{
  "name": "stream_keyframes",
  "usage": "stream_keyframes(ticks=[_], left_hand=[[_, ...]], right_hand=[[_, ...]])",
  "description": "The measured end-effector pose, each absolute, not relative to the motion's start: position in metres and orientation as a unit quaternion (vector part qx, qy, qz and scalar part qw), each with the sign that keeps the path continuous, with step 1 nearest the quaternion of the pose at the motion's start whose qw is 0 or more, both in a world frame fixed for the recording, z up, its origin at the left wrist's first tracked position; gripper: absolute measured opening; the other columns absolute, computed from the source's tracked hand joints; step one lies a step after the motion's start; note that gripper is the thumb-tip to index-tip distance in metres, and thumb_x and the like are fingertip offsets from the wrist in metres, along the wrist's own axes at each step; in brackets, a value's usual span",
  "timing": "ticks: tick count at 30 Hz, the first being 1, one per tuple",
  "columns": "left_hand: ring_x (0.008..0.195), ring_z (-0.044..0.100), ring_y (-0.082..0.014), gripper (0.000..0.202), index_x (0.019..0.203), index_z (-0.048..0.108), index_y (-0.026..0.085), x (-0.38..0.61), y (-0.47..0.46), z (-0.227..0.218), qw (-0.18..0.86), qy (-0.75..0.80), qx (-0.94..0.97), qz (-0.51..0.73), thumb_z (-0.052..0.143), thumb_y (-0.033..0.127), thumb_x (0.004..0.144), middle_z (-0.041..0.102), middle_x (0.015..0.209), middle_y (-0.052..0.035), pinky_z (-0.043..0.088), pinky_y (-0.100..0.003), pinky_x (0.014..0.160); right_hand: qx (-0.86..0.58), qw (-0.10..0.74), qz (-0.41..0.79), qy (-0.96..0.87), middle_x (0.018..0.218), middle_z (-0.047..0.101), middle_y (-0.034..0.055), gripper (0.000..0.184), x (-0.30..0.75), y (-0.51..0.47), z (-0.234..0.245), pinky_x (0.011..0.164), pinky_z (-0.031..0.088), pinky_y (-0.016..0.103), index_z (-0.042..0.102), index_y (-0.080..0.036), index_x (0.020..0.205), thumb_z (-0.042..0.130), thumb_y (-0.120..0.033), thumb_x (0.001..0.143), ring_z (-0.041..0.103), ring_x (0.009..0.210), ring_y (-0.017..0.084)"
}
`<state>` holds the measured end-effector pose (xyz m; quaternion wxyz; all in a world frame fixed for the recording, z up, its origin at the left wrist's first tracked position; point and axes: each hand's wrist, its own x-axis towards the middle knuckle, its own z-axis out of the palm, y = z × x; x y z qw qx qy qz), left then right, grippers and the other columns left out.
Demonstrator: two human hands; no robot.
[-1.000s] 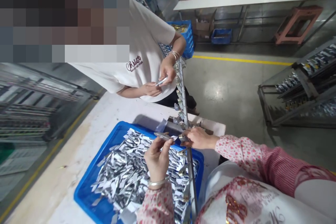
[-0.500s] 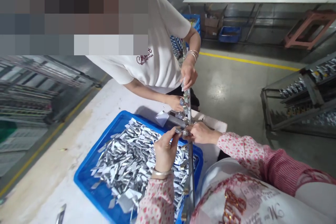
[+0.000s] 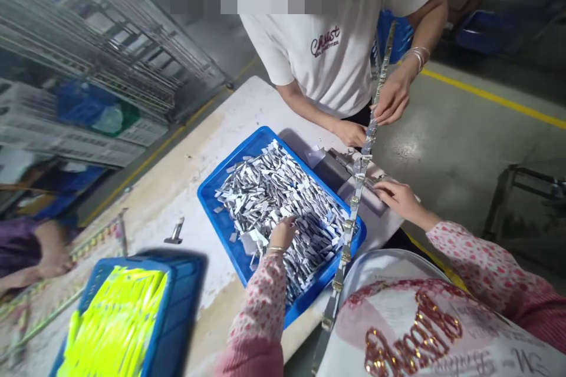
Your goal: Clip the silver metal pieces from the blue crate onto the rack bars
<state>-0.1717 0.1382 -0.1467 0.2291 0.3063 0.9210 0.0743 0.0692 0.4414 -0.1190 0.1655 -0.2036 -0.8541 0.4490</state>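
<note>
1. Resting on the pale table: a blue tub, heaped with small silver pieces, flat white bits in among them. Clock hours here all counted from the middle of the tub.
2. Reaching in from 7 o'clock to about the middle of the heap: the left hand, fingers bent down at the silver pieces. Cannot tell whether pinched on a piece or loose in its grip.
3. Running from 1 o'clock at the far end to 5 o'clock at the near end, across the tub's 3 o'clock corner: a long bar, lined with metal clips.
4. Out toward 3 o'clock, beyond the bar: the right hand, fingers pointing back toward the bar. Cannot tell whether touching or just beside it, nor the state of the grip.
5. Toward 1 o'clock: a co-worker in a white T-shirt, one hand at the bar, the other close to it.
6. At 1 o'clock, just past the rim: a clear plastic sheet.
7. At 9 o'clock: a loose metal clip.
8. At 8 o'clock: a blue box of bright yellow strips.
</note>
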Motion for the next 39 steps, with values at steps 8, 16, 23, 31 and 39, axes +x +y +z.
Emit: stream_keyframes(ticks=[8, 16, 23, 31, 39], left_hand=[[0.098, 0.063, -0.0222, 0.031, 0.11, 0.064, 0.014, -0.151, 0.159, -0.188, 0.265, 0.911, 0.316, 0.005, 0.06, 0.018, 0.079, 0.066, 0.11, -0.0145, 0.046, -0.032, 0.084], [0.078, 0.063, -0.018, 0.016, 0.082, 0.067, 0.02, -0.174, 0.154, -0.099, 0.204, 0.919, 0.328, 0.082, 0.057, 0.033, 0.082, 0.069, 0.079, -0.0044, 0.043, -0.025, 0.07], [0.058, 0.046, -0.0111, 0.026, 0.075, 0.058, 0.017, -0.115, 0.194, 0.021, 0.227, 0.749, 0.344, 0.518, 0.064, 0.042, 0.079, 0.054, 0.064, 0.0006, 0.038, -0.023, 0.056], [0.048, 0.044, -0.0094, 0.058, 0.052, 0.046, 0.016, -0.046, 0.208, 0.036, 0.531, 0.55, 0.244, 0.597, 0.08, 0.062, 0.048, 0.047, 0.051, 0.0021, 0.035, -0.023, 0.048], [0.038, 0.042, -0.0031, 0.053, 0.067, 0.045, 0.017, -0.043, 0.218, 0.036, 0.655, 0.469, 0.145, 0.574, 0.09, 0.032, 0.044, 0.05, 0.055, 0.0078, 0.028, -0.014, 0.038]], right_hand=[[-0.208, 0.134, 0.476, -0.844, 0.084, 0.071, 0.0061, 0.026, 0.08, 0.435, -0.112, 0.062, 0.052, 0.026, 0.067, -0.018, 0.097, 0.049, -0.036, 0.09, 0.067, 0.068, 0.017], [-0.197, 0.233, 0.562, -0.769, 0.074, 0.069, 0.0036, 0.02, 0.09, 0.422, -0.059, 0.061, 0.053, 0.026, 0.066, -0.018, 0.092, 0.053, -0.032, 0.091, 0.066, 0.063, 0.015], [0.013, 0.219, 0.593, -0.775, 0.111, 0.062, 0.0115, 0.048, 0.073, 0.378, 0.011, 0.062, 0.054, 0.024, 0.046, -0.017, 0.129, 0.061, -0.035, 0.087, 0.063, 0.079, 0.014], [0.042, 0.09, 0.833, -0.544, 0.058, 0.056, -0.0038, 0.029, 0.074, 0.353, -0.005, 0.036, 0.038, 0.013, 0.061, -0.013, 0.096, 0.06, -0.041, 0.089, 0.049, 0.04, 0.004], [0.107, 0.21, 0.694, -0.68, 0.079, 0.063, 0.0033, 0.021, 0.072, 0.36, 0.008, 0.06, 0.049, 0.021, 0.065, -0.016, 0.097, 0.056, -0.034, 0.092, 0.059, 0.065, 0.009]])
